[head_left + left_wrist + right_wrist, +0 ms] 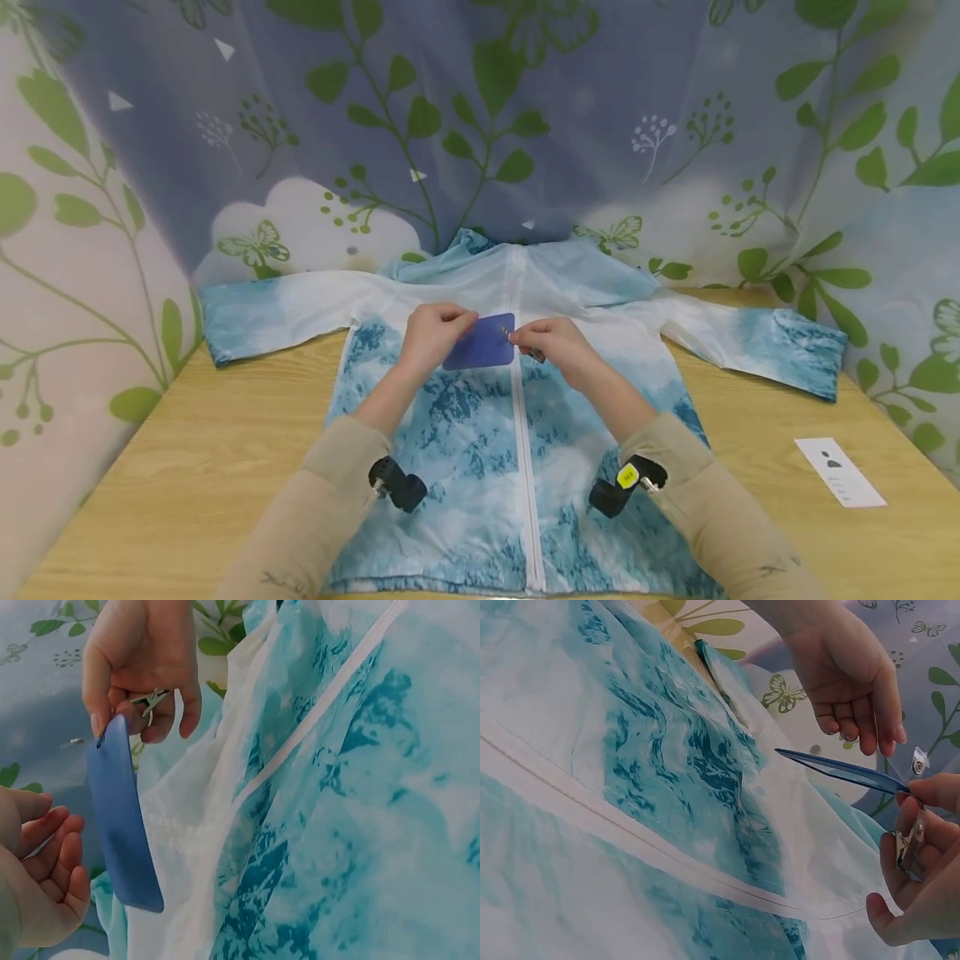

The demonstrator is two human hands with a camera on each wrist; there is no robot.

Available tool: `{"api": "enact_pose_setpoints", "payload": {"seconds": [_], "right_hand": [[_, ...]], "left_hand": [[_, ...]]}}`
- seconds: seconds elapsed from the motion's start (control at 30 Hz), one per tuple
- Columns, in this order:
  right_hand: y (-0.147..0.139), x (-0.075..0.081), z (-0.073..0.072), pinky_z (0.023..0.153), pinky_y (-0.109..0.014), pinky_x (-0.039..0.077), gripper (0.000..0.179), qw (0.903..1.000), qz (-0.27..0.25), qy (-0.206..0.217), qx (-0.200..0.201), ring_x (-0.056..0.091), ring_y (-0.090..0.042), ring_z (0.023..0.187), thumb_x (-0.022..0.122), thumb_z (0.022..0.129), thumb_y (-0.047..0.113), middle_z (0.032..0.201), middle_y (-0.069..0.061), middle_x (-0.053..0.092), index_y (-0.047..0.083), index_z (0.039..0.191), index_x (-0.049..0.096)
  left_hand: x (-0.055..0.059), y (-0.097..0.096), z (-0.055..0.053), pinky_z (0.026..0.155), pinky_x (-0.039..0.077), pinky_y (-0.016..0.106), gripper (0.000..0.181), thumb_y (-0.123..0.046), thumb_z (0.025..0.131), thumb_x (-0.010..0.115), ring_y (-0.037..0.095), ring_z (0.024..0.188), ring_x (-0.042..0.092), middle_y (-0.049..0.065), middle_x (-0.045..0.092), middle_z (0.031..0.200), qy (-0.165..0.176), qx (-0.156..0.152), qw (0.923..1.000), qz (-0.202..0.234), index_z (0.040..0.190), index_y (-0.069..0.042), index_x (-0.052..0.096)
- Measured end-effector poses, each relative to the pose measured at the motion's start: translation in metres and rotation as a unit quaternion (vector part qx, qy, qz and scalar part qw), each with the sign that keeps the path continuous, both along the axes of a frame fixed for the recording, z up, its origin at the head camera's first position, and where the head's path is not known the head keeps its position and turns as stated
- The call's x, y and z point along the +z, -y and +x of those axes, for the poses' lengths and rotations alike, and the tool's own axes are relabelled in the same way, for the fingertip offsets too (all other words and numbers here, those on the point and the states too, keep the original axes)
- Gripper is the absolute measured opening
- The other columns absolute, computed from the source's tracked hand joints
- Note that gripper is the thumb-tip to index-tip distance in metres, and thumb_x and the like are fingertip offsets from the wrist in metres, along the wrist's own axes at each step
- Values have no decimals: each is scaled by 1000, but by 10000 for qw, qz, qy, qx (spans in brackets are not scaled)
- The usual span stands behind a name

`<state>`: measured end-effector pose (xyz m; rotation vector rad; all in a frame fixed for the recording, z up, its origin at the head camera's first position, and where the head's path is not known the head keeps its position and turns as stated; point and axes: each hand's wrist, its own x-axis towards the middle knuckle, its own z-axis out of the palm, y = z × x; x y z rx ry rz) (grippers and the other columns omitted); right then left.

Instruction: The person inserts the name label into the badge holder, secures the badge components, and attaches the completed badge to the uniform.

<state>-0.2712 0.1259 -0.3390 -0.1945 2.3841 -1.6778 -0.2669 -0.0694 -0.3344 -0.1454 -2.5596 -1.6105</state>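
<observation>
A flat blue badge holder [483, 343] hangs over the chest of a spread-out jacket [427, 467], which is white and teal with a white front zip [527, 492]. My right hand [561, 348] pinches the slotted end of the holder between thumb and finger. A metal badge clip [909, 846] with a clear strap lies among that hand's fingers. My left hand [43, 874] is beside the holder's other end, its fingers loosely bent. Both wrist views show a gap between the left hand and the holder.
A white ID card [840, 472] with a dark portrait icon lies at the right on the wooden table [172, 475]. The jacket's sleeves [270, 312] stretch out to both sides. Behind the table hangs a leaf-patterned curtain [600, 125].
</observation>
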Motion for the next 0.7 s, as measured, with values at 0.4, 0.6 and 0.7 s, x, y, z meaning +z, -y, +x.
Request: {"api": "enact_pose_setpoints", "payload": {"seconds": [0.4, 0.6, 0.7], "right_hand": [[-13, 2, 4, 72, -39, 36, 23, 9992, -22, -187, 365, 42, -21, 74, 58, 92, 19, 79, -5, 54, -3, 91, 64], [-20, 3, 4, 69, -35, 35, 22, 9983, -85, -271, 506, 41, -22, 73, 58, 92, 19, 78, -6, 51, -2, 88, 62], [-23, 2, 5, 68, -34, 34, 21, 9979, -174, -267, 556, 41, -22, 72, 58, 92, 18, 78, -6, 51, -1, 85, 62]], "left_hand": [[-13, 23, 0, 82, 47, 39, 29, -25, 91, 60, 26, 98, 59, 12, 64, 106, 132, -179, 9997, -124, 109, -4, 67], [-17, 32, 1, 83, 46, 42, 38, -26, 90, 61, 30, 105, 55, 15, 60, 116, 397, -291, 9981, -379, 120, -3, 60], [-21, 34, 3, 81, 47, 42, 43, -28, 90, 61, 31, 102, 57, 17, 61, 113, 548, -453, 9957, -594, 125, -2, 56]]}}
